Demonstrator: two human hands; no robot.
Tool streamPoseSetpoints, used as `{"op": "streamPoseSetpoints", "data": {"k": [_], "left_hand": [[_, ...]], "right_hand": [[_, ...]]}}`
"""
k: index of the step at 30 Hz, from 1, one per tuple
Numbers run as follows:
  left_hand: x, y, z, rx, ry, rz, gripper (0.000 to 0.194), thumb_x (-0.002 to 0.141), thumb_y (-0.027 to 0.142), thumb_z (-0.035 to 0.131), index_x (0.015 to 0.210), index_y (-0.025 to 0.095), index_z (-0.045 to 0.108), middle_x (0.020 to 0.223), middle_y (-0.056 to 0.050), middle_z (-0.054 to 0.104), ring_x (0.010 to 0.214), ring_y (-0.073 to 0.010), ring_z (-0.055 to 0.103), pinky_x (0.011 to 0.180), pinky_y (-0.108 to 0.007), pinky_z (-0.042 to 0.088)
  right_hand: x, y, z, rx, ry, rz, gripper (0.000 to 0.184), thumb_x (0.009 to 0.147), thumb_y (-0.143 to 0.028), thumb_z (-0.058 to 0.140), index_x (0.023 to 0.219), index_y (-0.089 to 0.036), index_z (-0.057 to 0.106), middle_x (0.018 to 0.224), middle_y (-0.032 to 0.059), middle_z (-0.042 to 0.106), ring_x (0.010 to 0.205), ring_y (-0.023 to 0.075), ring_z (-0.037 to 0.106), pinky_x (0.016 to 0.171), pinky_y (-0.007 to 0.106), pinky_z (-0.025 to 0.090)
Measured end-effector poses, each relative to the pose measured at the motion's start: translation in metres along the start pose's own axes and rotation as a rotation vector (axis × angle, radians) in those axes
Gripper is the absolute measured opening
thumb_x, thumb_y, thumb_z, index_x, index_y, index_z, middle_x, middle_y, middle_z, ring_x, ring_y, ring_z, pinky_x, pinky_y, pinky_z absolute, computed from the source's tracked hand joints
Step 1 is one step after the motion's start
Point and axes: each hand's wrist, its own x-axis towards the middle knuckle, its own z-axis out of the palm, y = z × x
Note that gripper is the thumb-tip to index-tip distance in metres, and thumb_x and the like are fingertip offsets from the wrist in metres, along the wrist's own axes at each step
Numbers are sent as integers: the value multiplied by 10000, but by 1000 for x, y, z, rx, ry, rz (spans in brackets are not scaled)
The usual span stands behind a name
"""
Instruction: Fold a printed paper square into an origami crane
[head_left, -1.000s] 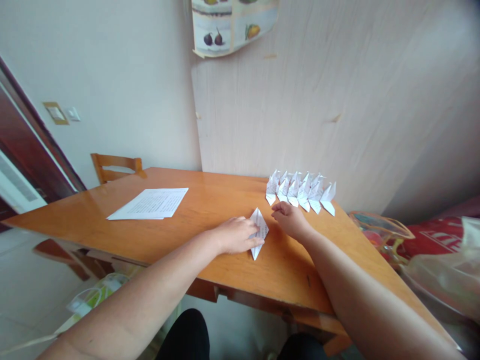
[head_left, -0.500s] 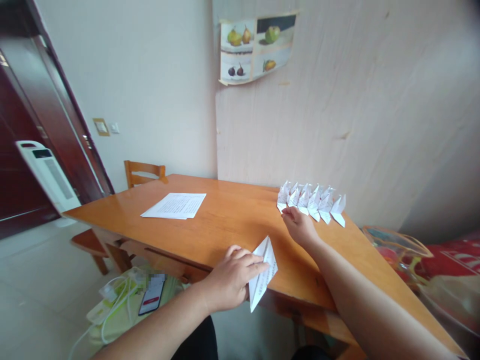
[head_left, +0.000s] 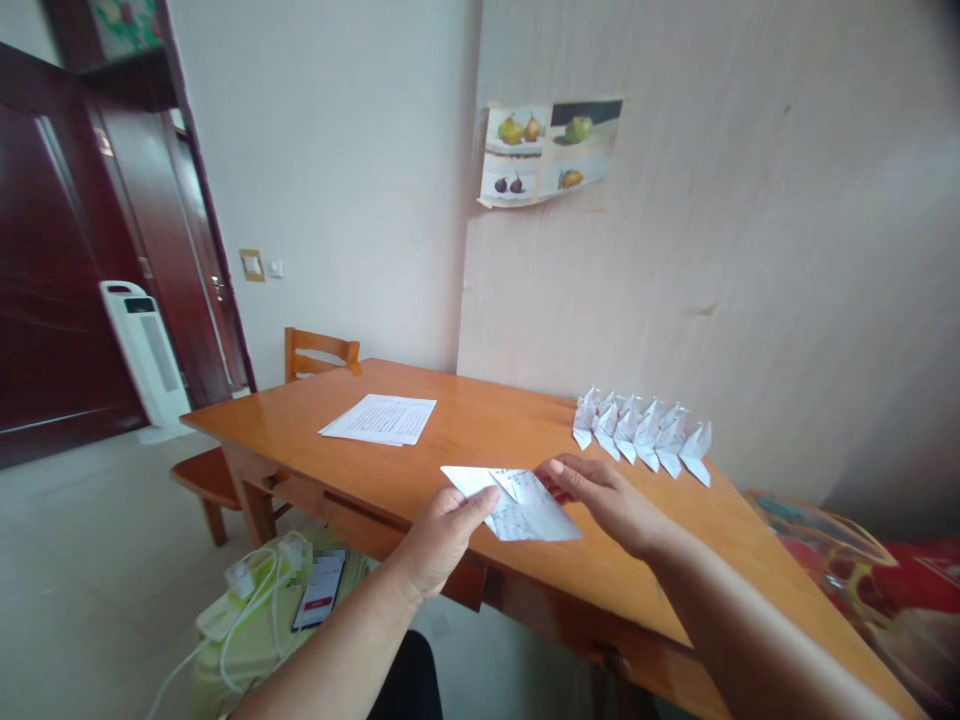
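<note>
A folded sheet of printed paper (head_left: pixel 536 510), flat with slanted edges, is held above the front part of the table. My left hand (head_left: pixel 454 520) grips its left side, thumb on top and the other fingers hidden underneath. At the upper right edge of the paper, my right hand (head_left: pixel 592 490) has its thumb and curled fingers closed on it; the fingertips are partly hidden. Beyond the right hand, several folded paper figures (head_left: pixel 649 435) with raised points stand in rows on the table.
A stack of printed sheets (head_left: pixel 382 418) lies on the wooden table (head_left: pixel 465 420), left of centre. At lower left, a phone (head_left: pixel 319 590) and white cables (head_left: pixel 251 610) rest on a pale green stool. A wooden chair (head_left: pixel 319 350) is behind the table, and bags (head_left: pixel 862 560) are at right.
My right hand has come back from near the paper figures to the folded paper. The left hand has lifted and turned the paper. The camera view has shifted.
</note>
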Motion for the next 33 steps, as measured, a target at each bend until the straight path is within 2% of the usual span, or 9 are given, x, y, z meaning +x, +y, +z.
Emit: {"op": "streamPoseSetpoints", "data": {"k": [3,8,12,17,23,28,33], "left_hand": [[-6,-7,-5,-94,24,-22,410,941,410,626,1234,131,688,1165,-123,729,1068,-264,669,1028,-400,466],[-17,-7,-8,-194,71,-84,388,920,403,662,1148,96,723,1089,-148,746,1007,-267,682,976,-397,484],[-29,-9,-3,-276,75,-90,381,882,383,714,1133,97,728,1075,-150,745,997,-265,680,965,-398,487],[-43,-20,-1,-273,72,-91,388,865,321,738,1188,108,706,1112,-148,735,1037,-259,664,1020,-413,451],[-52,-21,-5,-221,104,-97,401,859,356,737,1181,117,715,1046,-129,746,957,-241,674,954,-384,486],[-57,-19,-4,-148,93,-108,395,849,407,737,1105,106,739,924,-109,748,781,-210,665,836,-377,528],[-60,-20,-5,-134,84,-104,388,862,410,722,1111,113,733,923,-102,744,796,-207,661,818,-355,529]], "right_hand": [[-15,-5,22,173,-91,104,370,904,-543,640,941,-175,656,798,8,620,695,129,522,630,257,373],[-31,5,51,325,16,203,361,817,-504,756,835,-173,616,688,-24,574,582,91,438,545,239,288],[-37,9,71,415,110,198,366,777,-503,785,799,-179,616,688,-16,604,577,99,462,549,242,330],[-42,11,93,467,185,172,385,755,-519,796,771,-181,613,665,-16,608,571,104,479,553,247,362],[-48,12,105,523,168,194,362,774,-486,799,842,-186,609,757,12,664,631,132,561,582,257,407],[-47,10,107,529,219,176,366,794,-495,780,807,-188,583,674,-5,631,553,113,516,529,246,379],[-46,14,113,538,242,173,363,803,-483,776,774,-186,570,642,-8,623,514,100,483,500,237,345]]}}
